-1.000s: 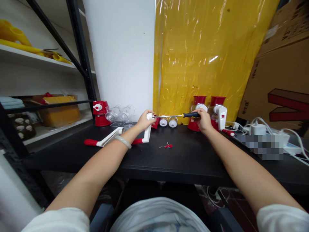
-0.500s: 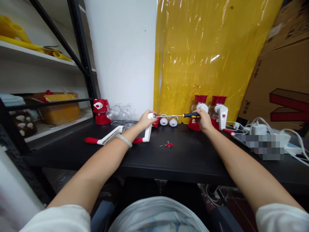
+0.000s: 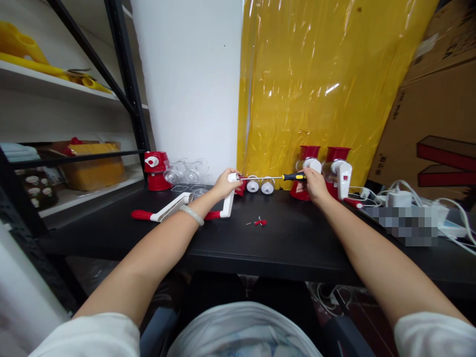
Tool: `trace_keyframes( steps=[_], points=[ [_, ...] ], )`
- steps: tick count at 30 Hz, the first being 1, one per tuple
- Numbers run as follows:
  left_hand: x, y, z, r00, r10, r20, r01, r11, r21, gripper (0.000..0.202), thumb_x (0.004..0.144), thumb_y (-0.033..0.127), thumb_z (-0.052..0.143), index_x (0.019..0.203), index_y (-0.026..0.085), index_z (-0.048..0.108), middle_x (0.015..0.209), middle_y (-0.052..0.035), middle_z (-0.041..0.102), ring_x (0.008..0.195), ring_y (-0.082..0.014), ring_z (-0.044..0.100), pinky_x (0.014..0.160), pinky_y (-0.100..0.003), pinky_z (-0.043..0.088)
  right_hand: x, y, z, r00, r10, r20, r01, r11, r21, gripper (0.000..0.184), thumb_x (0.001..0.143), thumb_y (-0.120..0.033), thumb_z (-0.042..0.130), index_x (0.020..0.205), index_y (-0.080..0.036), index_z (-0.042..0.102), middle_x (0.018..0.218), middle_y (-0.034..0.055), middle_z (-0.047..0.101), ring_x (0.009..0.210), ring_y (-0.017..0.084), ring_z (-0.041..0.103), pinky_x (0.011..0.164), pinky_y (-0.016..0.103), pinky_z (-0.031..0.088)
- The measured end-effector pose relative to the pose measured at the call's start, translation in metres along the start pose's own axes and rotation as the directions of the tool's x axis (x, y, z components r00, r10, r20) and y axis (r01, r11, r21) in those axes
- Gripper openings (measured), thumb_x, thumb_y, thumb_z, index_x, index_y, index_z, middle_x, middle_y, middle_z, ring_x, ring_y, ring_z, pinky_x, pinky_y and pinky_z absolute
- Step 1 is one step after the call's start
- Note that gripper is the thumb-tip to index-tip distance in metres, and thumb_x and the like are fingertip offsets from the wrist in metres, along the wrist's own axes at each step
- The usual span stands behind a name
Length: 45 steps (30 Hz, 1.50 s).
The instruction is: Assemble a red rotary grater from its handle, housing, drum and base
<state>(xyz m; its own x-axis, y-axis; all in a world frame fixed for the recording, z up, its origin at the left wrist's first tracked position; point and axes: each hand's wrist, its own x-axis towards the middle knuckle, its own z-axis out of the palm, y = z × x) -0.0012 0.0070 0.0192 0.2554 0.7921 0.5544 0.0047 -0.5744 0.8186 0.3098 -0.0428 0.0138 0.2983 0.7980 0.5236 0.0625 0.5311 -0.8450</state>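
Observation:
My left hand is closed round the upper end of a white crank handle with a red grip, held upright above the table. My right hand grips the dark blue and yellow handle of a screwdriver. The screwdriver's long shaft lies level, pointing left, and its tip meets the top of the crank handle; the exact contact is too small to tell. Below, on the black table, lie small red parts and small metal pieces. Another white crank handle with a red grip rests behind my left forearm.
Red bases and clear plastic cups stand at the back left. Two white-faced drums sit at the back middle. Red and white machines stand at the back right, beside white cables and plugs. A shelf rack borders the left.
Almost nothing differs. Both hands keep their places and the screwdriver stays against the crank handle; the view has shifted very slightly.

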Motion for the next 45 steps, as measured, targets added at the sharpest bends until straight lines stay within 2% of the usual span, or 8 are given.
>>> trace_keyframes(
  steps=[4, 7, 12, 19, 25, 37, 41, 45],
  points=[
    [0.0017, -0.0025, -0.0017, 1.0, 0.02, -0.004, -0.02, 1.0, 0.012, 0.036, 0.057, 0.015, 0.072, 0.088, 0.017, 0.053, 0.073, 0.0033, 0.06, 0.06, -0.0102, 0.055, 0.057, -0.023, 0.044, -0.0024, -0.0063, 0.0032, 0.994, 0.1, 0.033, -0.101, 0.994, 0.049, 0.039, 0.075, -0.058, 0.06, 0.086, -0.021, 0.056, 0.046, -0.0033, 0.057, 0.038, 0.017, 0.058, 0.038, 0.029, 0.048],
    [0.0021, -0.0024, -0.0018, 1.0, -0.001, 0.002, 0.001, 1.0, 0.008, 0.036, 0.058, 0.015, 0.072, 0.088, 0.017, 0.052, 0.072, 0.0035, 0.059, 0.059, -0.0102, 0.055, 0.056, -0.023, 0.044, -0.0041, -0.0098, 0.0034, 0.987, 0.146, 0.072, -0.153, 0.981, 0.117, 0.031, 0.076, -0.049, 0.055, 0.09, -0.021, 0.054, 0.057, -0.0012, 0.063, 0.044, 0.018, 0.062, 0.042, 0.03, 0.051],
    [0.0013, -0.0007, -0.0004, 1.0, -0.001, -0.003, 0.001, 1.0, 0.012, 0.036, 0.058, 0.013, 0.072, 0.088, 0.016, 0.053, 0.07, 0.0039, 0.059, 0.059, -0.0094, 0.055, 0.056, -0.022, 0.044, -0.0032, -0.0083, -0.0005, 0.987, 0.118, 0.109, -0.129, 0.987, 0.1, 0.026, 0.068, -0.033, 0.054, 0.092, -0.023, 0.051, 0.065, -0.0023, 0.063, 0.046, 0.017, 0.063, 0.045, 0.03, 0.052],
    [-0.0009, 0.0001, 0.0, 1.0, 0.011, 0.02, -0.011, 1.0, 0.022, 0.034, 0.061, 0.013, 0.072, 0.089, 0.016, 0.053, 0.071, 0.004, 0.06, 0.059, -0.0087, 0.056, 0.059, -0.022, 0.045, 0.0004, -0.0071, 0.0001, 0.997, 0.08, 0.021, -0.081, 0.996, 0.036, 0.026, 0.065, -0.028, 0.053, 0.09, -0.023, 0.052, 0.054, -0.0038, 0.059, 0.041, 0.016, 0.059, 0.041, 0.027, 0.046],
    [-0.0004, -0.0001, 0.0, 1.0, 0.004, 0.01, -0.005, 1.0, 0.026, 0.034, 0.061, 0.011, 0.071, 0.089, 0.015, 0.052, 0.072, 0.0038, 0.06, 0.058, -0.0086, 0.056, 0.058, -0.022, 0.045, -0.0017, -0.0081, 0.0015, 0.997, 0.077, 0.018, -0.078, 0.997, 0.028, 0.024, 0.068, -0.035, 0.059, 0.087, -0.023, 0.051, 0.05, -0.0044, 0.058, 0.038, 0.015, 0.056, 0.039, 0.026, 0.045],
    [0.0008, -0.002, -0.0005, 1.0, 0.005, 0.011, -0.005, 1.0, 0.004, 0.033, 0.061, 0.012, 0.071, 0.089, 0.016, 0.052, 0.068, 0.0041, 0.059, 0.055, -0.0091, 0.056, 0.054, -0.022, 0.045, -0.005, -0.0107, 0.0034, 0.999, 0.051, 0.005, -0.051, 0.998, 0.034, 0.042, 0.061, -0.052, 0.074, 0.079, -0.022, 0.05, 0.046, -0.0052, 0.057, 0.036, 0.013, 0.055, 0.037, 0.023, 0.047],
    [0.0019, -0.0033, -0.0012, 1.0, 0.018, 0.002, -0.019, 1.0, 0.014, 0.034, 0.061, 0.012, 0.071, 0.089, 0.015, 0.053, 0.071, 0.0033, 0.06, 0.057, -0.0093, 0.057, 0.055, -0.022, 0.046, -0.0064, -0.0102, 0.003, 1.0, 0.028, 0.015, -0.028, 1.0, 0.004, 0.043, 0.064, -0.057, 0.073, 0.077, -0.021, 0.053, 0.044, -0.0039, 0.058, 0.035, 0.013, 0.054, 0.036, 0.024, 0.047],
    [0.0006, -0.0009, -0.0001, 1.0, -0.016, -0.005, 0.016, 1.0, 0.003, 0.034, 0.061, 0.011, 0.07, 0.09, 0.015, 0.052, 0.068, 0.0041, 0.058, 0.056, -0.0096, 0.056, 0.053, -0.022, 0.046, -0.006, -0.0069, 0.0014, 1.0, -0.007, 0.017, 0.009, 0.997, -0.078, 0.043, 0.07, -0.063, 0.066, 0.076, -0.021, 0.055, 0.042, -0.0025, 0.057, 0.034, 0.015, 0.054, 0.035, 0.025, 0.045]
  ],
)
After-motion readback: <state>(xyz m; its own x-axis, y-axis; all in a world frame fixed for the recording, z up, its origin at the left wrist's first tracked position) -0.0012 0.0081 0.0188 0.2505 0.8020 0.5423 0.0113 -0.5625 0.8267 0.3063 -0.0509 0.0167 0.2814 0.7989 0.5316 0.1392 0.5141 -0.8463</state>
